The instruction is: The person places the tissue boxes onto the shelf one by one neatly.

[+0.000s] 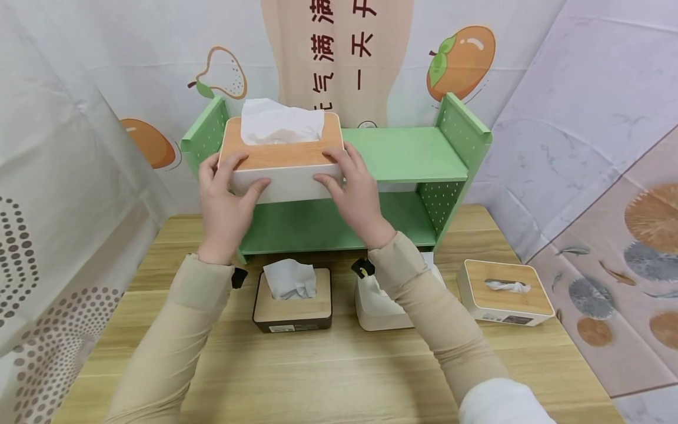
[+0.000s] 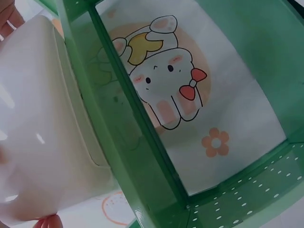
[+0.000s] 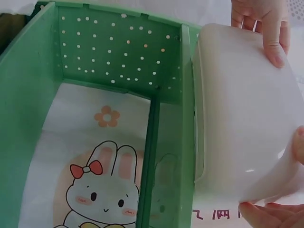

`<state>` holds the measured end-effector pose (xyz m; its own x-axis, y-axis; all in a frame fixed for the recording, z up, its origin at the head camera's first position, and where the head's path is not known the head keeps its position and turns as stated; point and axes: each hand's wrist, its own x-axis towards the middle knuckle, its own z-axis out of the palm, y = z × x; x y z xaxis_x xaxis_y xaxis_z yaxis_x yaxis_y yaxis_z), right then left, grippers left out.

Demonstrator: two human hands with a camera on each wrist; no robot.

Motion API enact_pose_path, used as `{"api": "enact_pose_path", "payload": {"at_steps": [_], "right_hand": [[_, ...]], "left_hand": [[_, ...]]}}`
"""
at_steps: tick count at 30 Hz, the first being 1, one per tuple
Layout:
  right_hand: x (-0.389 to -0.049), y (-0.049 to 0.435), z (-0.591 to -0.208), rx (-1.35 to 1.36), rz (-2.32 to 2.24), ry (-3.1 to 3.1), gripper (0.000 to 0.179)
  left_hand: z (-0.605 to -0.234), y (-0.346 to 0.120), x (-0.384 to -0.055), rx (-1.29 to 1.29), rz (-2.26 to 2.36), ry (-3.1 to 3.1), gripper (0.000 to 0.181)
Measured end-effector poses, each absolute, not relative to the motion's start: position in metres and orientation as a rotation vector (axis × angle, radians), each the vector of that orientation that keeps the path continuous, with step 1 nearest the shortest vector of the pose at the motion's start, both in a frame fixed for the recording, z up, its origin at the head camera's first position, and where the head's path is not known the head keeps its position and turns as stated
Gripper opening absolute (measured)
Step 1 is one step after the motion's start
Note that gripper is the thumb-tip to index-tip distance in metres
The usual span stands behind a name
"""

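A white tissue box (image 1: 288, 185) with a wood-look lid and a tissue sticking up is at the upper left level of the green rack (image 1: 408, 153). My left hand (image 1: 225, 203) grips its left end, thumb on the white front and fingers on the lid. At the right end my right hand (image 1: 360, 194) pinches it the same way. Both wrist views show the box's white side (image 2: 42, 123) close along the green upper board (image 3: 185, 142). Whether the box touches that board, I cannot tell.
On the wooden table (image 1: 318, 377) before the rack stand a dark tissue box with a wooden top (image 1: 293, 309), a white tissue box (image 1: 378, 312) partly behind my right forearm, and a white one with a wooden lid (image 1: 505, 291) at the right. A patterned cloth (image 1: 371, 70) hangs behind.
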<state>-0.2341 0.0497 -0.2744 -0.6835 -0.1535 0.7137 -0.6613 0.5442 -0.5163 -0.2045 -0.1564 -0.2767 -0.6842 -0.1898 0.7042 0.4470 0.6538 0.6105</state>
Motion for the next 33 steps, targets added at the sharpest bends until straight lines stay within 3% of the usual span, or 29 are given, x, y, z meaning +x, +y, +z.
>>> {"api": "enact_pose_path", "payload": {"at_steps": [33], "right_hand": [[-0.292,0.037,-0.244,0.515,1.082,-2.481,0.049]], "left_hand": [[-0.249,-0.173,-0.263,-0.058,-1.042,-2.349,0.052]]}}
